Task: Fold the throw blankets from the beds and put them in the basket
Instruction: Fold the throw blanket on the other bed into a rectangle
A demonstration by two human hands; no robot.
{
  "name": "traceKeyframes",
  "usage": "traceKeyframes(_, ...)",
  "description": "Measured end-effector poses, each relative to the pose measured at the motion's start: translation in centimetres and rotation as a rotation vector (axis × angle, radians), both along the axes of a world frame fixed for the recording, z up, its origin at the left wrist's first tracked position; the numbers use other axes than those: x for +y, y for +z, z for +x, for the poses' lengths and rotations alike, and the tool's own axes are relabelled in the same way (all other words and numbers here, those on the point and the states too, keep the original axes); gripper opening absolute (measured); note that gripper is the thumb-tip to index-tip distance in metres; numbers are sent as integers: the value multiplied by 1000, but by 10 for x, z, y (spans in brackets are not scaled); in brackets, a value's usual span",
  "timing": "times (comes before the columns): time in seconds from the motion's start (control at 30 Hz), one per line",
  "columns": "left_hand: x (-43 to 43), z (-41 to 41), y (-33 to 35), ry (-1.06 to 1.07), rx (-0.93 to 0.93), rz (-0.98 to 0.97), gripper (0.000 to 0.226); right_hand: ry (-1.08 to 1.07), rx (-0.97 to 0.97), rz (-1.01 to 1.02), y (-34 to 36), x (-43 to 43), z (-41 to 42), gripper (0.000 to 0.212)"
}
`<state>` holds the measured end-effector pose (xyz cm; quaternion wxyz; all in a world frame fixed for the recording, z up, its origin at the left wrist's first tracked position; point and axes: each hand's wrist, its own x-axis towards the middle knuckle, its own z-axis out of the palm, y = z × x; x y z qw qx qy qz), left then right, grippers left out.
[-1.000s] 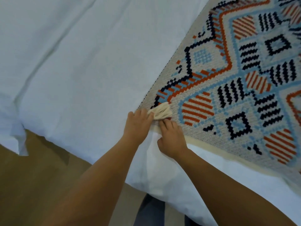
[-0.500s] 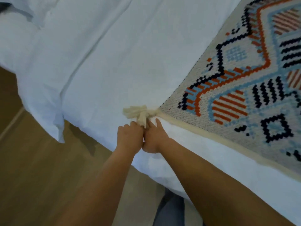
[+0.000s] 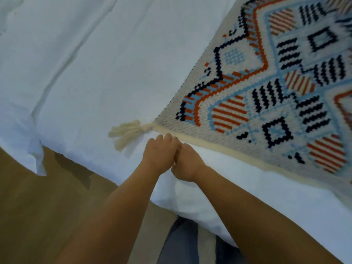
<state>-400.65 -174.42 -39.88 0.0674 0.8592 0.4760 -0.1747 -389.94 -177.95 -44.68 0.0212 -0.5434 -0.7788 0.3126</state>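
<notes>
A woven throw blanket (image 3: 266,96) with orange, blue and black patterns lies flat on the white bed (image 3: 95,63), filling the right side. Its cream tassel (image 3: 126,133) lies loose on the sheet at the near corner. My left hand (image 3: 159,153) and my right hand (image 3: 187,162) are side by side, touching each other, just below the blanket's cream border (image 3: 209,146) next to that corner. Both hands have curled fingers with the fingertips at the border. Whether they pinch it is hidden. No basket is in view.
The bed's side hangs down to a wooden floor (image 3: 47,206) at the lower left. A white pillow corner (image 3: 34,155) overhangs the edge on the left. My legs in blue trousers (image 3: 182,242) stand against the bed.
The tassel that both hands held has been let go and now lies spread on the sheet. Both hands have shifted slightly right, to the cream border.
</notes>
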Motion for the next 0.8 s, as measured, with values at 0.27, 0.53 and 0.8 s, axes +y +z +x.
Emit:
traceKeyframes(0.27, -42, 145, -20, -250, 11, -35, 34, -414, -278, 122, 21, -72, 175, 37)
traceKeyframes(0.53, -119, 302, -30, -450, -75, 26, 45, -674, -600, 30, 17, -178, 341, 44)
traceKeyframes(0.8, -162, 381, -43, -481, 6, 112, 42, -755, -729, -153, 2, -252, 432, 54)
